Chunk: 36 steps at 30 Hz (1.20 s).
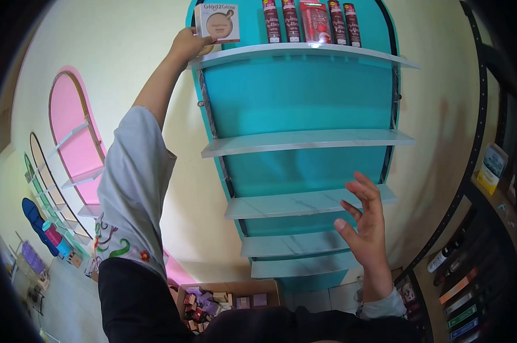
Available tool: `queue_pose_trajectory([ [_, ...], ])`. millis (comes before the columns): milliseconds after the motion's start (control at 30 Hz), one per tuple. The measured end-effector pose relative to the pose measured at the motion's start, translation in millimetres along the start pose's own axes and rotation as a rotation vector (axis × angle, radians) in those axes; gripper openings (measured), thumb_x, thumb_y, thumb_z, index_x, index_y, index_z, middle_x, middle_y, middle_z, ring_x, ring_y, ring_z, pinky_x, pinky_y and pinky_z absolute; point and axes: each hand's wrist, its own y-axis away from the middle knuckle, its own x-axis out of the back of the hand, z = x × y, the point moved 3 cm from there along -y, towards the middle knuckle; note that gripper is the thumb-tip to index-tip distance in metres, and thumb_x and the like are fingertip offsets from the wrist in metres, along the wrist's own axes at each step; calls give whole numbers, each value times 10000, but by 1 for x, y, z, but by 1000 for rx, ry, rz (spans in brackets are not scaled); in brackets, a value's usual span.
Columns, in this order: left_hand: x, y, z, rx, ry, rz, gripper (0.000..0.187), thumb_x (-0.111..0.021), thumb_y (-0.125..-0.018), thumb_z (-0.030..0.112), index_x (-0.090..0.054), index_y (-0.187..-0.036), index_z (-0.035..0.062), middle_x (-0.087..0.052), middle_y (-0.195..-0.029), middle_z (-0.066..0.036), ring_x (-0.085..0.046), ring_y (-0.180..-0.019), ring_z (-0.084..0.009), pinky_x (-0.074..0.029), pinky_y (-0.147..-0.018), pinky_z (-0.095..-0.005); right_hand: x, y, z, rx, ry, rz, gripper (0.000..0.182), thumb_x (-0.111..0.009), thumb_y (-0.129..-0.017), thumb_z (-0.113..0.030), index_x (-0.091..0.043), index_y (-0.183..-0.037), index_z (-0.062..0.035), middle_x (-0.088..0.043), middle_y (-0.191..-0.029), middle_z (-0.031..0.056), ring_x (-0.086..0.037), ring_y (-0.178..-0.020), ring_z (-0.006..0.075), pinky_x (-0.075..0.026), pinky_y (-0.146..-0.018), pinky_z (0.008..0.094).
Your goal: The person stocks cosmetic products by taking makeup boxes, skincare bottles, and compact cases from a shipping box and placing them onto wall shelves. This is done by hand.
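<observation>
My left hand [190,44] is raised to the left end of the top shelf [304,50], its fingers closed on a white box [218,24] with a round beige picture and the lettering "Glad2Glow". Part of a round beige thing shows beneath that box. Along the same shelf stand several dark red tubes [272,22] with a pink-red package [315,23] among them. My right hand [364,223] hovers in front of the lower shelves, fingers apart, holding nothing.
Below the top one, more white shelves [307,141] cross the turquoise panel. An open cardboard box [270,288] of small packages sits on the floor. Dark racks with goods line the right side, a yellow-and-white package [492,168] among them. Pink arched shelving [75,143] is at left.
</observation>
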Motion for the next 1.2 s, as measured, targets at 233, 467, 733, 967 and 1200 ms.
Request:
queue_pose_trajectory([
  [233,-19,-20,-20,-1,-97,-115,444,-750,-652,284,-645,-942,-37,-655,-870,-148,-629,-758,-235,-484,-701,-315,35,18,-7,-9,87,114,612,-665,-679,-45,-415,-1235,-101,-297,-1350,113,-440,-1102,203,-392,-870,324],
  [467,-16,-23,-22,63,-336,-159,511,-776,-617,371,-655,-912,-29,-655,-834,-149,-620,-720,-234,-479,-672,-319,38,26,-8,-30,125,118,607,-674,-678,-67,-427,-1232,-101,-310,-1345,103,-452,-1067,195,-391,-854,311],
  [733,-14,-15,-12,64,-316,-230,513,-771,-640,392,-655,-959,8,-653,-892,-133,-613,-784,-211,-475,-708,-318,32,33,-9,-56,141,121,607,-678,-676,-82,-428,-1229,-102,-314,-1344,96,-455,-1062,188,-389,-850,311],
  [967,-20,-28,-29,76,-230,-248,521,-756,-664,394,-636,-1033,45,-651,-913,-128,-614,-798,-217,-476,-725,-315,33,38,-11,-65,144,135,602,-674,-682,-75,-426,-1230,-104,-317,-1344,95,-457,-1061,187,-384,-847,308],
  [1200,-16,-21,-23,23,-380,-144,563,-762,-646,417,-646,-966,-30,-653,-939,-128,-596,-835,-168,-468,-751,-313,29,40,-11,-86,136,139,600,-673,-693,-80,-421,-1237,-100,-328,-1349,99,-458,-1066,188,-377,-859,307],
])
